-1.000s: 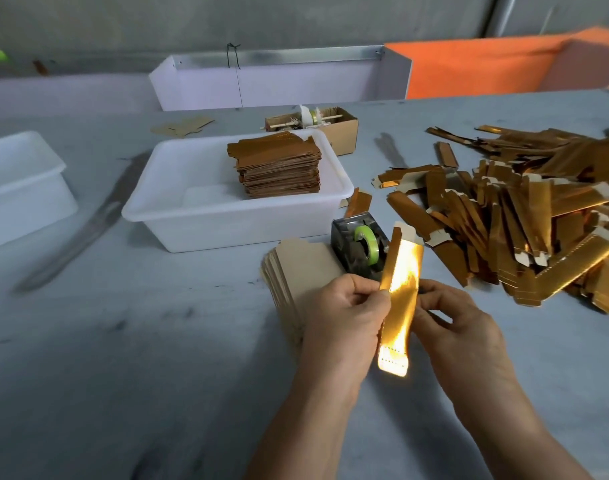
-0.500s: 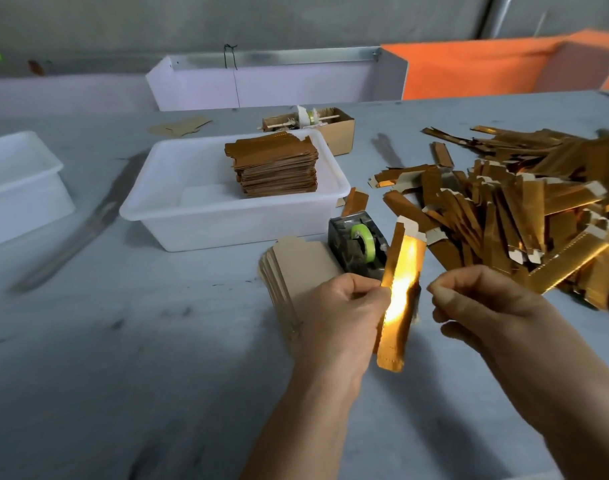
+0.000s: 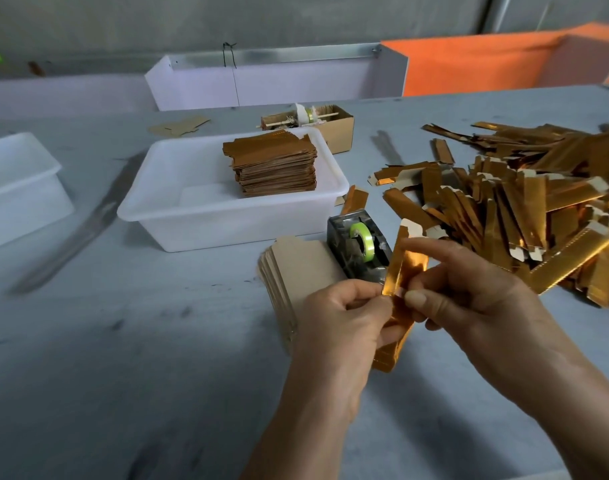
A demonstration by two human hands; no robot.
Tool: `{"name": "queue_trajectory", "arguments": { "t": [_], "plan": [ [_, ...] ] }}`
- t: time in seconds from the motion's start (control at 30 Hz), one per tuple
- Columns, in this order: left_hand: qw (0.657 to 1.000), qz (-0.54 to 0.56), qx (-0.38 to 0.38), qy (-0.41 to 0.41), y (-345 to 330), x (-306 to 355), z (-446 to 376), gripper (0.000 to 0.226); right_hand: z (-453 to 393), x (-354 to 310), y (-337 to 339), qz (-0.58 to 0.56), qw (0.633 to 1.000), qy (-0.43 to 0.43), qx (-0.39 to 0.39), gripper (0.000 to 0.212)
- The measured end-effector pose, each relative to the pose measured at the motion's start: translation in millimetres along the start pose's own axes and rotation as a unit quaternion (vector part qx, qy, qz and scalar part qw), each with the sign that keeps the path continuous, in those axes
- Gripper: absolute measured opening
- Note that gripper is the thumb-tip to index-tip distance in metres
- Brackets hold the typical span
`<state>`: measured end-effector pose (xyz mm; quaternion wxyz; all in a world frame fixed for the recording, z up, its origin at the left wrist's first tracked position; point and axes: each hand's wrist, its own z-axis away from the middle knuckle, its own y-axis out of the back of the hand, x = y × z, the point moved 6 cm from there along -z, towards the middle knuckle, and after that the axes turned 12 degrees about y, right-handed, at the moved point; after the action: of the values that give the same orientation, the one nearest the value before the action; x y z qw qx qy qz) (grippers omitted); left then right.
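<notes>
A folded gold-foil carton strip stands nearly upright over the grey table. My left hand grips its left edge, fingers curled. My right hand pinches the strip's right side with thumb and fingers at about mid-height. Just behind the strip sits a dark tape dispenser with a green roll. A stack of flat, plain brown blanks lies left of the dispenser, partly hidden by my left hand.
A white tub behind holds a stack of gold blanks. A big heap of folded gold strips covers the right. A second white tub sits far left, a small cardboard box at the back.
My right hand left the strip half a second ago, then came back and now pinches its right side. The strip has tilted and no longer glares with reflected light.
</notes>
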<state>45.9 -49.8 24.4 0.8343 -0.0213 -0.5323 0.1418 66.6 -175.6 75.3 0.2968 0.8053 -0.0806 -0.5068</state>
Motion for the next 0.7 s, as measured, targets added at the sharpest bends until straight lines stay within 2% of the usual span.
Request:
{"name": "queue_trajectory", "arguments": {
  "t": [0.2, 0.43, 0.7],
  "plan": [
    [1.000, -0.018, -0.011, -0.009, 0, 2, 6, 0.013, 0, 7, -1, 0.032, 0.998, -0.030, 0.033, 0.040],
    [0.998, -0.051, -0.024, -0.021, 0, 5, 12, 0.013, -1, 4, -4, 0.063, 0.997, -0.033, 0.038, 0.030],
    [0.997, -0.043, 0.038, -0.054, 2, -1, 12, 0.020, 1, -4, -5, 0.115, 0.992, -0.034, 0.025, 0.029]
  ]
}}
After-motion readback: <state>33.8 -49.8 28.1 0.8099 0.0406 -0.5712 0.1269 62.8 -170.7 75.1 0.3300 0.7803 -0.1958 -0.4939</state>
